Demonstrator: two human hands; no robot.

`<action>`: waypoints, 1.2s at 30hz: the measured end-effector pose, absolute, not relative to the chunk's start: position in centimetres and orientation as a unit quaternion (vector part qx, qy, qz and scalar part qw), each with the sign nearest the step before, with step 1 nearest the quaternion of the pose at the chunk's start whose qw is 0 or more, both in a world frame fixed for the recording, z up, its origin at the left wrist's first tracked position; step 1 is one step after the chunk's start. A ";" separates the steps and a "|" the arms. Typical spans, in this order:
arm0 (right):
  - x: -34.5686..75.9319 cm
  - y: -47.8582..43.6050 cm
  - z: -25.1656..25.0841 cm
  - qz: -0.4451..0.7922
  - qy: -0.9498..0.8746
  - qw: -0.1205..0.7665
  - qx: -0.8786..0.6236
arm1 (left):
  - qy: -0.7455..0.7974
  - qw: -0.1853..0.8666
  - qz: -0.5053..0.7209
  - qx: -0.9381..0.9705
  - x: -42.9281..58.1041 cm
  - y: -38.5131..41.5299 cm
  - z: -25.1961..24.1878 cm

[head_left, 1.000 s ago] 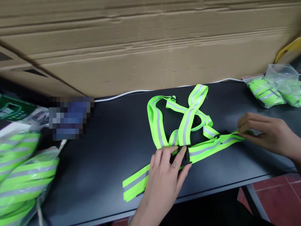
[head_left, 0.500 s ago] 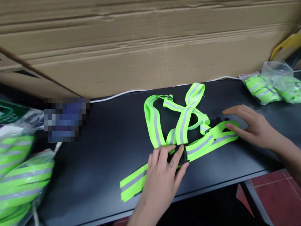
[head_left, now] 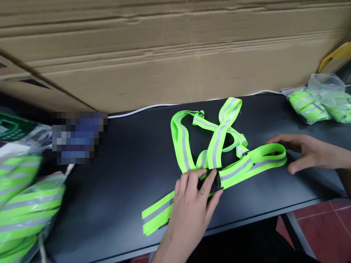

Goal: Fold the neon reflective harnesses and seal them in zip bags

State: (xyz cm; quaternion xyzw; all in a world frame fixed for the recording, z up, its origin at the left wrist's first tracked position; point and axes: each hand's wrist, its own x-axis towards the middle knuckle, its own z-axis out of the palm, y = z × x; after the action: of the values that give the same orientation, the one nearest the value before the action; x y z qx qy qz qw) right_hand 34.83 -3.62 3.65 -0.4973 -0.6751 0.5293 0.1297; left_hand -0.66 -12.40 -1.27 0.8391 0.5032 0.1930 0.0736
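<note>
**One hand pins the buckle, the other curves open at the belt's looped end**

Read the clock from the black buckle [head_left: 218, 182], with twelve pointing away from the person. The yellow-green harness [head_left: 216, 144] with grey stripes lies on the dark table [head_left: 109, 182]; its shoulder straps spread and cross between eleven and one o'clock, its belt [head_left: 238, 177] running from eight to between two and three.

The left hand [head_left: 190, 197] comes in from seven o'clock. Its fingers bear down on the buckle and its thumb sits at the near side, so it has the buckle held against the table. This probably serves as an anchor, keeping the belt from sliding. The belt's loose tail [head_left: 157, 213] pokes out beyond that hand at eight o'clock.

The right hand [head_left: 309, 149], between two and three, is unclenched, thumb and fingers apart around the folded loop [head_left: 281, 153] of the belt. The fingers go partly behind the loop, so I cannot tell whether they touch it; no grip shows. The loop stands up on edge, likely because the band has some stiffness.

Clear bags [head_left: 309, 106] of similar straps sit near two o'clock and more bags [head_left: 30, 204] near nine, both well apart from the harness, which seems to leave working room. Beyond, at twelve, a white cable [head_left: 153, 107] runs along the foot of a cardboard wall [head_left: 164, 80].
</note>
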 end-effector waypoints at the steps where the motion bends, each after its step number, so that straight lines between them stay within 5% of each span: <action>1: 35.0 -4.0 3.6 0.531 -0.668 0.144 -0.501 | 0.502 0.072 0.194 0.840 -0.7 -12.4 -1.3; 10: 33.8 -6.3 1.8 0.493 -0.596 0.231 -0.590 | 0.504 0.066 0.191 0.840 -0.7 -12.5 -1.3; 17: 34.8 -6.4 1.7 0.500 -0.572 0.151 -0.632 | 0.502 0.069 0.195 0.840 -0.7 -12.5 -1.1; 21: 34.1 -6.4 1.9 0.259 -0.702 0.125 -0.652 | 0.493 0.067 0.200 0.844 -0.7 -12.5 -1.1; 24: 32.3 -7.2 2.0 0.001 -0.789 0.182 -0.586 | 0.491 0.072 0.202 0.844 -0.7 -12.4 -1.1; 26: 30.5 -8.1 1.9 -0.058 -0.836 0.219 -0.499 | 0.488 0.078 0.210 0.844 -0.6 -12.4 -1.1; 30: 27.2 -9.5 0.8 0.014 -0.928 0.164 -0.335 | 0.483 0.088 0.230 0.840 -0.6 -12.6 -0.9; 36: 26.7 -10.0 -0.2 0.089 -0.922 0.112 -0.360 | 0.486 0.104 0.211 0.842 -1.2 -13.3 -0.2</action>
State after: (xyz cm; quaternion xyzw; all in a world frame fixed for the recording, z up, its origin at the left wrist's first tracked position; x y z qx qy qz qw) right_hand 26.74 -10.03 -0.24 -0.3604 -0.9218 0.0887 0.1119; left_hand -1.17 -13.28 -0.21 0.8415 0.4864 0.2110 0.1035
